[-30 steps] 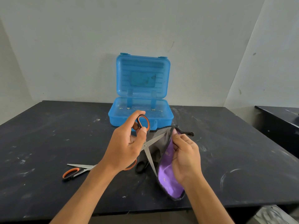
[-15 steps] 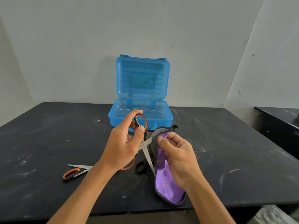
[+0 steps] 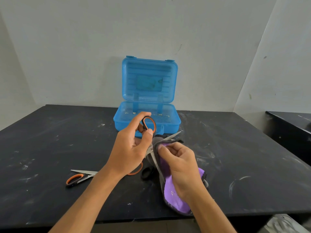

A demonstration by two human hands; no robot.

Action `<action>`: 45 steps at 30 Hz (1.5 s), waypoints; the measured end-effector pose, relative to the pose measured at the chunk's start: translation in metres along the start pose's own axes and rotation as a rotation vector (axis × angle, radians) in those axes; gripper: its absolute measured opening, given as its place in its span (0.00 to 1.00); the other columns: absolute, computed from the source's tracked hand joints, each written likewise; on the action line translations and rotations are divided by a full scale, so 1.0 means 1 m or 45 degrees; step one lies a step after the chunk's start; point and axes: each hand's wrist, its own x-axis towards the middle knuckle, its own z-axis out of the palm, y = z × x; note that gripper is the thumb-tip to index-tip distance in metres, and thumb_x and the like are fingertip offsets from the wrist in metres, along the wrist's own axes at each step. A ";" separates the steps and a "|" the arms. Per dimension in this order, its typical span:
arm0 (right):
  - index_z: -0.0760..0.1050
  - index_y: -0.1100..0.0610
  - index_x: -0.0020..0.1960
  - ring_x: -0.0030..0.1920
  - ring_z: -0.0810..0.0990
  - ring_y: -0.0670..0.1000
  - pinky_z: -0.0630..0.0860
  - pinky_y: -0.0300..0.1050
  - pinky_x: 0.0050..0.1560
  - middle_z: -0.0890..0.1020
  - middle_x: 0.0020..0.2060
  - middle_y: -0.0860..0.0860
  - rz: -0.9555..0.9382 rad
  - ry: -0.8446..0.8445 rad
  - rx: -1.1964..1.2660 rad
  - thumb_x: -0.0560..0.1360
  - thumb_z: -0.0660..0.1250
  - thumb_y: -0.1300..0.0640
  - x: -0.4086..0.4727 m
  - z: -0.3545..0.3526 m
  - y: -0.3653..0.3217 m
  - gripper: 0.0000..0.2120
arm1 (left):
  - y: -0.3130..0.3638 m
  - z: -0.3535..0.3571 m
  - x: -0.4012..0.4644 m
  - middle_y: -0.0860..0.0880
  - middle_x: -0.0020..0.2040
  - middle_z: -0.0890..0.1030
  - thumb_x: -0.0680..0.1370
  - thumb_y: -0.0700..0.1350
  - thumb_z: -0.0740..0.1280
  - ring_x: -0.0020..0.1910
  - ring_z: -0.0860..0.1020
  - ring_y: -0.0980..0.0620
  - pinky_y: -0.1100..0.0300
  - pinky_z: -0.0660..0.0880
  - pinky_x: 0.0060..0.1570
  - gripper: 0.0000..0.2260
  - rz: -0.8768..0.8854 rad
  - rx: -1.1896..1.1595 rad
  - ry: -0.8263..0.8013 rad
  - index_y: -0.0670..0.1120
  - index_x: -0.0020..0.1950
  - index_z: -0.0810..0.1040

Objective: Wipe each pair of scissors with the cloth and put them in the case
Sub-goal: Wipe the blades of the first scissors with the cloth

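Observation:
My left hand [image 3: 130, 149] holds a pair of orange-and-black scissors [image 3: 149, 126] by the handles, blades spread apart. My right hand [image 3: 180, 163] pinches a purple-and-grey cloth [image 3: 175, 197] around the upper blade, close to the pivot; the blade tip pokes out beyond the cloth. The rest of the cloth hangs down to the black table [image 3: 50, 148]. A blue plastic case [image 3: 147, 118] stands open behind my hands, lid upright. A second pair of orange-handled scissors [image 3: 80, 177] lies flat on the table to the left. A black handle loop [image 3: 147, 172] lies on the table below my hands.
The case lid leans against a white wall at the table's back edge. A second dark table [image 3: 289, 125] stands to the right across a gap. The table's front edge runs just under my forearms.
My right hand slid the cloth along the upper blade toward the pivot, uncovering the blade tip. My left hand kept hold of the scissors and barely moved.

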 end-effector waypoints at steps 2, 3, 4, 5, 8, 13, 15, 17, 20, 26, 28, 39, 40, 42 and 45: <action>0.88 0.51 0.48 0.43 0.90 0.52 0.83 0.39 0.43 0.90 0.44 0.56 0.007 0.021 -0.040 0.73 0.73 0.54 0.001 0.001 0.002 0.06 | 0.001 -0.001 -0.001 0.45 0.41 0.75 0.82 0.39 0.64 0.21 0.63 0.56 0.63 0.63 0.21 0.16 0.005 0.021 -0.008 0.50 0.69 0.72; 0.88 0.51 0.47 0.43 0.90 0.52 0.83 0.40 0.42 0.90 0.43 0.56 0.013 0.026 -0.052 0.73 0.72 0.54 0.001 0.001 0.004 0.07 | 0.001 -0.002 -0.001 0.45 0.41 0.75 0.82 0.39 0.64 0.21 0.63 0.56 0.64 0.63 0.22 0.16 0.005 0.034 -0.010 0.50 0.69 0.72; 0.88 0.50 0.47 0.43 0.89 0.52 0.83 0.40 0.42 0.90 0.43 0.56 0.016 0.026 -0.055 0.73 0.72 0.54 0.001 0.002 0.005 0.07 | 0.001 -0.002 -0.002 0.45 0.41 0.75 0.82 0.39 0.64 0.21 0.63 0.56 0.64 0.62 0.22 0.16 0.004 0.044 -0.009 0.50 0.69 0.72; 0.88 0.50 0.47 0.44 0.89 0.51 0.83 0.40 0.43 0.90 0.44 0.56 0.013 0.018 -0.051 0.73 0.72 0.54 0.001 0.002 0.006 0.07 | 0.000 -0.002 -0.002 0.45 0.41 0.75 0.82 0.39 0.64 0.21 0.62 0.56 0.64 0.62 0.22 0.16 0.003 0.051 -0.005 0.50 0.69 0.72; 0.87 0.54 0.52 0.48 0.90 0.53 0.84 0.41 0.48 0.90 0.48 0.56 0.008 -0.042 -0.045 0.72 0.75 0.52 0.001 0.002 0.006 0.10 | -0.001 -0.002 -0.001 0.47 0.40 0.75 0.82 0.39 0.64 0.21 0.61 0.56 0.64 0.61 0.22 0.16 -0.004 0.049 -0.004 0.51 0.69 0.72; 0.88 0.56 0.47 0.41 0.88 0.51 0.83 0.41 0.42 0.90 0.42 0.56 0.023 -0.031 -0.081 0.70 0.73 0.51 0.001 0.001 0.005 0.11 | -0.001 -0.001 -0.003 0.48 0.40 0.75 0.82 0.38 0.64 0.20 0.61 0.57 0.65 0.60 0.22 0.17 -0.004 0.044 -0.009 0.51 0.69 0.72; 0.88 0.56 0.47 0.42 0.88 0.52 0.83 0.42 0.43 0.90 0.43 0.57 0.050 -0.044 -0.051 0.73 0.72 0.53 0.002 0.001 0.005 0.09 | -0.001 -0.002 -0.001 0.46 0.40 0.75 0.82 0.38 0.64 0.20 0.61 0.57 0.65 0.60 0.21 0.17 0.001 0.058 0.005 0.51 0.69 0.72; 0.88 0.56 0.51 0.47 0.89 0.54 0.84 0.43 0.47 0.90 0.47 0.58 0.059 -0.080 -0.020 0.73 0.74 0.54 0.003 0.002 0.004 0.09 | -0.001 -0.003 0.000 0.45 0.40 0.75 0.82 0.38 0.64 0.20 0.61 0.56 0.65 0.60 0.22 0.16 0.004 0.062 0.004 0.51 0.69 0.73; 0.86 0.55 0.54 0.52 0.89 0.59 0.86 0.52 0.54 0.90 0.50 0.58 0.045 -0.153 -0.084 0.75 0.76 0.54 0.002 0.003 0.006 0.09 | 0.000 -0.002 0.000 0.48 0.40 0.74 0.82 0.38 0.65 0.21 0.61 0.57 0.67 0.61 0.23 0.17 0.010 0.058 -0.029 0.51 0.69 0.73; 0.87 0.53 0.51 0.48 0.89 0.57 0.86 0.52 0.52 0.90 0.46 0.57 0.080 -0.110 -0.105 0.75 0.73 0.49 -0.001 0.010 0.007 0.10 | -0.002 -0.002 -0.002 0.50 0.41 0.75 0.82 0.39 0.65 0.20 0.63 0.56 0.69 0.61 0.23 0.17 0.014 0.086 -0.017 0.51 0.70 0.72; 0.88 0.54 0.46 0.40 0.88 0.53 0.85 0.47 0.43 0.89 0.40 0.56 0.129 -0.070 -0.130 0.77 0.70 0.50 -0.002 0.011 0.005 0.10 | -0.005 -0.002 -0.003 0.54 0.39 0.75 0.82 0.40 0.65 0.20 0.63 0.56 0.68 0.62 0.23 0.17 -0.005 0.082 -0.004 0.52 0.70 0.72; 0.89 0.54 0.44 0.39 0.88 0.51 0.83 0.42 0.39 0.90 0.39 0.55 0.116 -0.045 -0.122 0.81 0.71 0.60 0.002 0.009 0.004 0.10 | -0.006 -0.001 0.000 0.47 0.41 0.74 0.82 0.39 0.64 0.20 0.62 0.57 0.68 0.61 0.22 0.17 0.004 0.077 -0.032 0.53 0.70 0.72; 0.87 0.57 0.42 0.36 0.87 0.51 0.83 0.43 0.37 0.89 0.37 0.54 0.108 -0.037 -0.150 0.79 0.71 0.58 0.002 0.010 0.004 0.09 | -0.006 -0.001 0.000 0.48 0.41 0.74 0.82 0.39 0.64 0.20 0.62 0.57 0.67 0.61 0.22 0.17 0.003 0.083 -0.036 0.52 0.70 0.72; 0.85 0.59 0.38 0.32 0.83 0.52 0.80 0.44 0.32 0.86 0.32 0.55 0.089 -0.001 -0.229 0.76 0.69 0.55 0.002 0.008 0.004 0.11 | -0.008 -0.001 -0.001 0.48 0.41 0.74 0.83 0.39 0.64 0.20 0.61 0.57 0.66 0.60 0.22 0.17 -0.012 0.088 -0.033 0.52 0.70 0.72; 0.85 0.53 0.36 0.30 0.83 0.49 0.79 0.40 0.30 0.85 0.29 0.52 0.053 -0.025 -0.271 0.80 0.68 0.58 0.001 0.006 0.005 0.16 | -0.010 -0.002 -0.003 0.50 0.40 0.74 0.82 0.39 0.64 0.19 0.62 0.57 0.68 0.61 0.22 0.17 -0.034 0.091 -0.011 0.51 0.71 0.72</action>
